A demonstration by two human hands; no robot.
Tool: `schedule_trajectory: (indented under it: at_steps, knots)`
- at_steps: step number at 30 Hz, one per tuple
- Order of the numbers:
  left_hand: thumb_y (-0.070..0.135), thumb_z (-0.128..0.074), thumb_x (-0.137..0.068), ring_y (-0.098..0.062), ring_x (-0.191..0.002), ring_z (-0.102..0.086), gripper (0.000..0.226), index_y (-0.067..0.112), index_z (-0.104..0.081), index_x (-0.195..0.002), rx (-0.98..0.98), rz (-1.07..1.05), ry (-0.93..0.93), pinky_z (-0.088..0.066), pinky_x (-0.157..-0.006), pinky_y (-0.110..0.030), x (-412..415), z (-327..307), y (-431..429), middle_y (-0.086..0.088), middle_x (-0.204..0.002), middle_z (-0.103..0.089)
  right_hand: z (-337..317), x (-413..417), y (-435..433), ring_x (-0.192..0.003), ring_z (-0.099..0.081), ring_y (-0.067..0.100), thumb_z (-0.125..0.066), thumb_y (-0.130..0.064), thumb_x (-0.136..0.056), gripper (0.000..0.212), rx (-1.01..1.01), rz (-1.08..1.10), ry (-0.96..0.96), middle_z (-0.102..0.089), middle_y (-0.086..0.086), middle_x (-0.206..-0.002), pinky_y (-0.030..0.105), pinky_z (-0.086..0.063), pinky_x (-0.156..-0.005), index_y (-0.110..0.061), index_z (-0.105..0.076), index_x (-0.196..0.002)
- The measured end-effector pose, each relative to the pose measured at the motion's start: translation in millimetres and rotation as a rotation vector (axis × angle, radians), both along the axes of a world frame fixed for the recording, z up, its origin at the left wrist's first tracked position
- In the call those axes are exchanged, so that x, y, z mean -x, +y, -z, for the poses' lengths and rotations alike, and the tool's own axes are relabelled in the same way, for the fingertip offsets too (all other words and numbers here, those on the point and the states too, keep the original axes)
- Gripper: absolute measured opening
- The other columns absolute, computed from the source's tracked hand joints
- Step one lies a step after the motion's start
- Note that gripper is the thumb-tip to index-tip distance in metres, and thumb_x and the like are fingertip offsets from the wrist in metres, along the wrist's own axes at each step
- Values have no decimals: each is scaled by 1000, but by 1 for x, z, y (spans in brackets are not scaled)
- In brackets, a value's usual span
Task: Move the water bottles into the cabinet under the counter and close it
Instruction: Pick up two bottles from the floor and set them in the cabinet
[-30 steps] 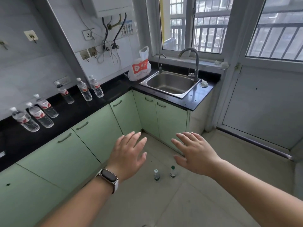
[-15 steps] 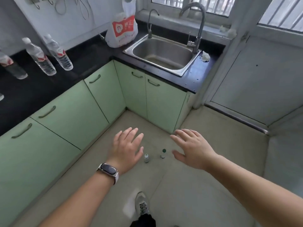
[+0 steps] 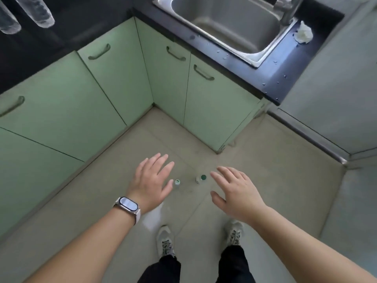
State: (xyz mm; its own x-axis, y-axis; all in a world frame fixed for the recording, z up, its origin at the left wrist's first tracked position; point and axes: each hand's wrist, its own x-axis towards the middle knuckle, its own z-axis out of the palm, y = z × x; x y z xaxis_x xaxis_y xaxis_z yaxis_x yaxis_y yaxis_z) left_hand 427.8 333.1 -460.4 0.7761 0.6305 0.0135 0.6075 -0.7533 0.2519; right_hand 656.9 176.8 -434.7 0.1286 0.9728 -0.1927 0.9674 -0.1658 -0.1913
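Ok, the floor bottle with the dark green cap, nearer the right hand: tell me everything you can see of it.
The green-capped bottle stands on the beige tiled floor, seen almost from above, so mostly its round dark green cap and a bit of pale, clear-looking shoulder show. It looks upright and capped. Nothing touches it: the open right hand hovers beside it, and a second bottle with a lighter cap stands apart, by the left hand.

My watch (image 3: 128, 204) has a glossy glass face. The sink (image 3: 224, 23) is brushed steel, the countertop (image 3: 285, 64) polished black stone, the cabinet doors (image 3: 214, 111) matt green, the water bottles (image 3: 38, 11) clear ribbed plastic.
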Motion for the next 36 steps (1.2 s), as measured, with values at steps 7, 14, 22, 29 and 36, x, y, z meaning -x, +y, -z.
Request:
schedule_trajectory:
  at_steps: [7,14,22,29,36]
  knots:
    - [39,-50,-87,-33,-124,-59,46,14,-69,-121,57,-73,22,-33,-105,-44,-48,134,2,-12,-131,-64,145,-54,24,-115,-60,33,-48,-49,-85,54,71,6,76,-61,8,-130,43,-52,-87,-20,-59,-128]
    - [37,-53,-87,-37,-123,-59,47,10,-68,-123,94,-109,24,-50,-96,-50,-72,284,-15,-16,-134,-62,299,-86,26,-126,-52,31,-42,-52,-88,56,143,31,119,-54,6,-140,45,-47,-97,-23,-44,-136]
    - [38,-55,-90,-35,-131,-49,57,8,-55,-138,293,-389,25,-43,-104,-45,-56,462,-27,-17,-149,-49,458,-94,27,-145,-25,19,-44,-55,-94,73,221,122,217,-26,-3,-159,37,-24,-117,-25,-17,-155]
    - [36,-73,-88,-25,-141,-39,74,12,-39,-150,511,-644,-132,-30,-112,-31,-53,547,-41,-9,-153,-43,551,-91,24,-143,-30,17,-62,-52,-87,84,187,416,415,-30,-6,-157,38,-33,-110,-26,-20,-154]
    - [37,-78,-83,-14,-133,-46,77,17,-42,-148,574,-679,-260,-35,-105,-23,-52,595,-36,12,-138,-45,607,-88,29,-134,-42,12,-77,-49,-77,91,147,502,595,-39,-10,-150,37,-40,-110,-29,-27,-150]
